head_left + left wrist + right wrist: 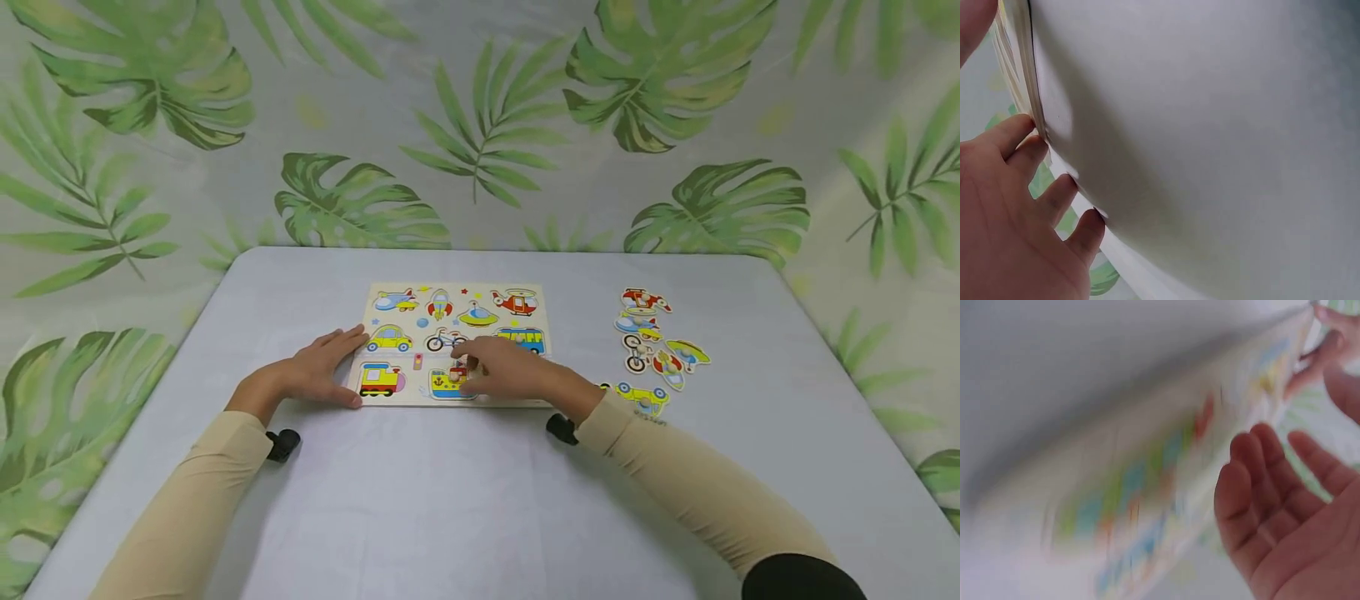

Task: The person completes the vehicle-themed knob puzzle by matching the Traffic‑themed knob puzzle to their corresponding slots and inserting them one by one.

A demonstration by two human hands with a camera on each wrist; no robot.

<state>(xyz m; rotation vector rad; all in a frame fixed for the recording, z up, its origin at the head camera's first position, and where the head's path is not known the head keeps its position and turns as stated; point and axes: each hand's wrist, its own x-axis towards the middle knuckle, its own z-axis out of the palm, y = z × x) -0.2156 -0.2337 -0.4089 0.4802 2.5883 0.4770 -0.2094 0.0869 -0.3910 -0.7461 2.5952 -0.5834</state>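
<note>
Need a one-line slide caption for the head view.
Left hand against the puzzle board, right hand at the boat, loose pieces lying off to the right.

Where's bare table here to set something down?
The table is bare nearside of the board, between the sleeves; between board and loose pieces, beyond the right sleeve; and right of those pieces. Crowded: the pieces' cluster, and the board, with the left hand at its edge and right hand over it.
</note>
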